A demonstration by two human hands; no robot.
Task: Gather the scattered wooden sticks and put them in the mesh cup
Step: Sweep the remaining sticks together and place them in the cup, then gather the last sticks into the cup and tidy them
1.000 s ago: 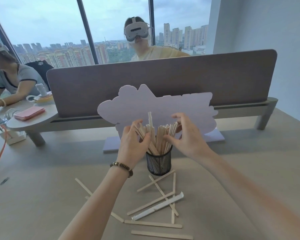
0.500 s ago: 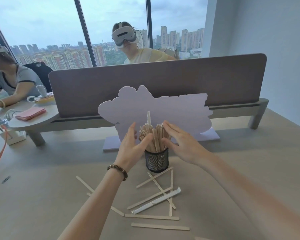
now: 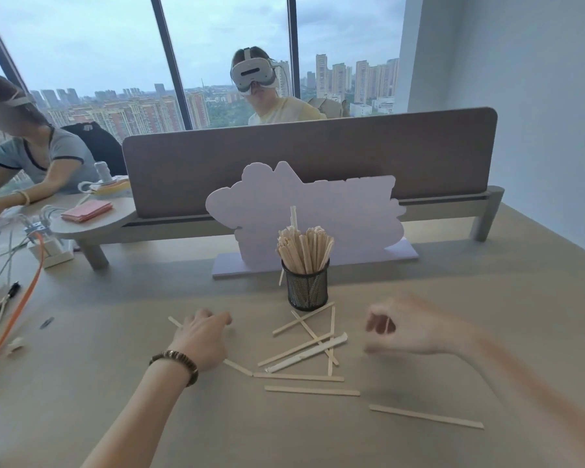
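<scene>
While the left hand (image 3: pixel 201 342) covers sticks (image 3: pixel 301 349), right hand (image 3: pixel 409 327) blurs.

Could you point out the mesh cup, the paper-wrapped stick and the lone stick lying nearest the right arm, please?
mesh cup (image 3: pixel 307 289): head view, on its black mesh wall.
paper-wrapped stick (image 3: pixel 307 353): head view, mid-length of the white wrapper.
lone stick (image 3: pixel 426 415): head view, mid-length.

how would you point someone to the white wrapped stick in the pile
Start at the black mesh cup before the lilac cutout. In the loose pile below it lies the white wrapped stick, slanting up to the right. It is paler and thicker than the bare wooden ones.
</scene>
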